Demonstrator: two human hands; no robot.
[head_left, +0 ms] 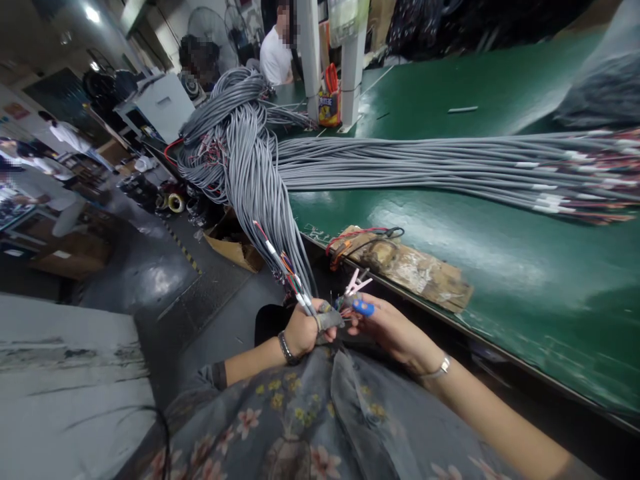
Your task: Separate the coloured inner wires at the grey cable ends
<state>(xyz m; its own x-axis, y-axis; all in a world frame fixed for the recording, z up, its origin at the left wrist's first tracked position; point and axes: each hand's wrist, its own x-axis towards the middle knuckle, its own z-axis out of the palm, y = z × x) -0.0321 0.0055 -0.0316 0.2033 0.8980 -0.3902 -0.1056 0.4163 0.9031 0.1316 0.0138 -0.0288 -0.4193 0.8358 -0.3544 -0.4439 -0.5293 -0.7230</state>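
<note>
My left hand (301, 331) is closed around a few grey cables (307, 306), with a grey wrap on its thumb. Coloured inner wires (290, 270) and white labels show at cable ends above this hand. Close beside it, my right hand (381, 331) has its fingers pinched together at thin stripped wires (346, 311). A blue band (363, 307) covers one of its fingers. A pale pink clip-like thing (356, 283) sticks up just above the right fingertips; whether I hold it, I cannot tell. The fingertips of both hands almost meet.
A thick bundle of grey cables (400, 160) lies across the green table (525, 260) and hangs off its left edge. A worn wooden block (415, 270) with red and black leads sits at the near edge. A white post (353, 80) stands behind; a person (277, 53) is beyond.
</note>
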